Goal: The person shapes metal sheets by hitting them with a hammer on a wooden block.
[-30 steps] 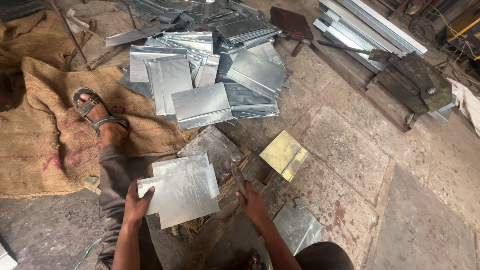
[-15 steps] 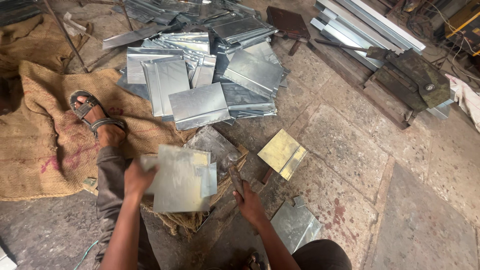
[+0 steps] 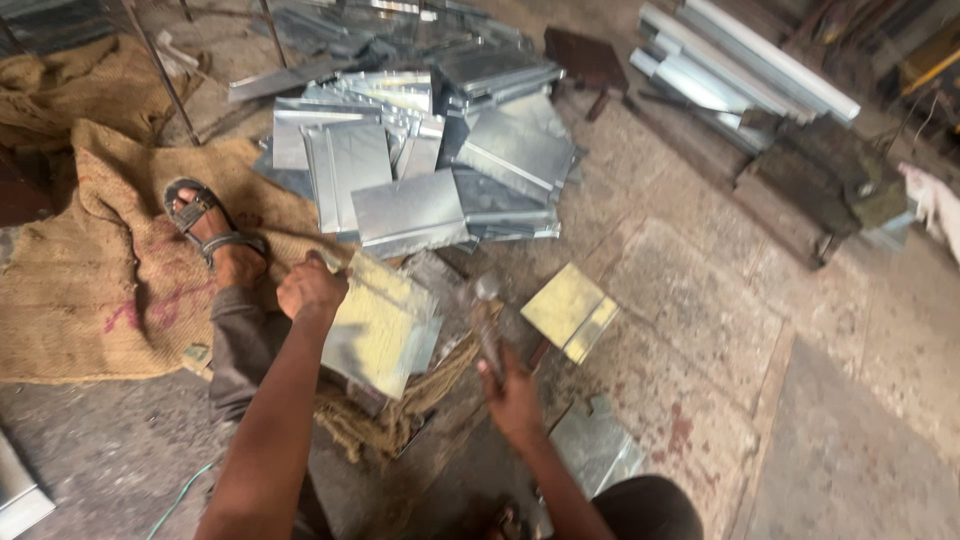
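My left hand (image 3: 311, 291) grips the upper left edge of a shiny metal sheet (image 3: 383, 329), which is tilted up from the floor and reflects yellow light. My right hand (image 3: 510, 392) holds the wooden handle of a hammer (image 3: 487, 316), whose head points up beside the sheet's right edge. Under the sheet lies a crumpled piece of burlap (image 3: 400, 420). My sandalled left foot (image 3: 215, 235) rests on a burlap sack just left of my left hand.
A pile of folded metal sheets (image 3: 430, 160) lies ahead. A small yellowish sheet (image 3: 568, 310) sits on the stone floor to the right, another sheet (image 3: 595, 450) near my right knee. Burlap sacks (image 3: 90, 270) cover the left. Metal strips and wooden beams (image 3: 760, 110) lie far right.
My left hand has lifted the sheet from lying flat and tilted it upright. My right hand has taken up the hammer and raised it beside the sheet.
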